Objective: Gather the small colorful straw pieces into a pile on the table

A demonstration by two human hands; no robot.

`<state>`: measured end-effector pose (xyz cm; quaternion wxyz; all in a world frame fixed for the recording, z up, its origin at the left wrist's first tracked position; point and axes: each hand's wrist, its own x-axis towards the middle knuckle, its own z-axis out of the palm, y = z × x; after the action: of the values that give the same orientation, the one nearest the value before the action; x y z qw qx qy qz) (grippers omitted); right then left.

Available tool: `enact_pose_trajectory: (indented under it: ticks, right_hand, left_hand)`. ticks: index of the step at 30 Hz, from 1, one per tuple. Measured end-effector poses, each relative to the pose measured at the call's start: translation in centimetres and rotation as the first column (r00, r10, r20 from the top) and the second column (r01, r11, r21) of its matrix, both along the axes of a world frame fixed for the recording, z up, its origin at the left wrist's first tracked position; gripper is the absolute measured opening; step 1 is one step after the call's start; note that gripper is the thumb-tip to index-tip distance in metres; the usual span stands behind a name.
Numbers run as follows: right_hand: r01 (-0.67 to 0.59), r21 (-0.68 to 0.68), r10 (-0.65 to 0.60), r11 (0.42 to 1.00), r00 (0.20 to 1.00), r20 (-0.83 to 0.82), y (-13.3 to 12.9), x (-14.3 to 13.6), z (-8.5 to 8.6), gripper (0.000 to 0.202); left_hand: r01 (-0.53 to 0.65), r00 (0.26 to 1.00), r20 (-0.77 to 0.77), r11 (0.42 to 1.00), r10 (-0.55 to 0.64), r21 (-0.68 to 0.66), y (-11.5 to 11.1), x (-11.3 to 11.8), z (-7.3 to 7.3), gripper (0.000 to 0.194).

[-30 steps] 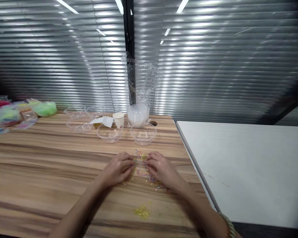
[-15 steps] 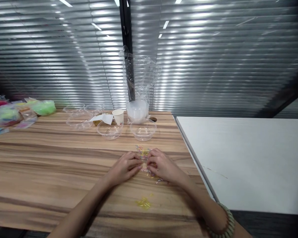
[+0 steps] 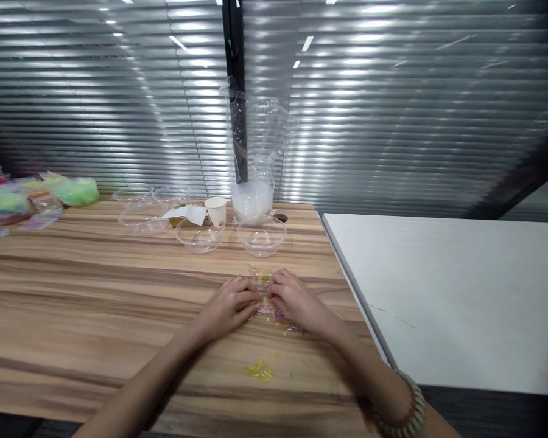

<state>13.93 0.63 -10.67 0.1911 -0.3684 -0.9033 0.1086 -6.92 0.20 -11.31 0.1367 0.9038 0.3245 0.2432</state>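
Note:
Small multicoloured pieces (image 3: 265, 311) lie in a loose pile on the wooden table (image 3: 95, 292). My left hand (image 3: 235, 305) rests at the pile's left side, its fingers bent and drawn together. Facing it from the right, my right hand (image 3: 294, 300) has its fingers curled down over the pieces. Whatever lies between the fingertips of either hand is too small to make out. Nearer to me is a separate small heap of yellow pieces (image 3: 260, 370). Two clear round bowls, one on the left (image 3: 201, 238) and one on the right (image 3: 262, 237), stand beyond my hands.
A paper cup (image 3: 216, 211), more clear bowls (image 3: 142, 214) and stacked bowls in a plastic bag (image 3: 252, 199) stand at the back. Colourful bags (image 3: 75, 191) lie at the far left. A white table (image 3: 447, 292) adjoins on the right.
The view has shifted slightly. My right hand's fingers have moved a little over the pile; my left hand stays nearly in place.

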Motion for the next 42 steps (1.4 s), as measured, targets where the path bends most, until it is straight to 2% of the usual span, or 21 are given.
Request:
enact_pose_trajectory:
  ticks: [4, 13, 24, 32, 36, 42]
  right_hand:
    - [-0.003, 0.020, 0.003, 1.000, 0.999, -0.032, 0.0, -0.1, -0.1, 0.010]
    - [0.061, -0.003, -0.060, 0.998, 0.972, -0.227, 0.1, 0.7, 0.5, 0.011]
    - [0.057, 0.029, -0.056, 0.998, 0.998, -0.040, 0.0, 0.1, 0.2, 0.014]
    - [0.116, 0.087, -0.104, 0.989, 0.986, -0.129, 0.6, 0.5, 0.0, 0.004]
    - [0.150, 0.085, -0.138, 0.985, 0.982, -0.131, 0.8, 0.6, -0.2, 0.008]
    - [0.153, 0.105, -0.142, 0.983, 0.984, -0.103, 0.8, 0.5, -0.1, 0.006]
  left_hand:
    - [0.005, 1.000, -0.002, 1.000, -0.005, 0.016, 0.0, 0.2, -0.3, 0.014]
    - [0.025, 0.999, 0.043, 0.998, -0.023, -0.057, 0.6, -0.6, -0.5, 0.016]
    - [0.005, 1.000, 0.026, 0.999, -0.003, -0.054, 0.5, -0.6, -0.6, 0.012]
    - [-0.021, 1.000, -0.015, 0.999, 0.021, -0.032, 0.6, -0.5, -0.7, 0.015]
    - [0.000, 1.000, -0.003, 1.000, 0.000, -0.024, 0.7, -0.5, -1.0, 0.015]
    - [0.002, 1.000, 0.004, 0.999, -0.002, -0.033, 0.9, -0.6, -0.8, 0.015]
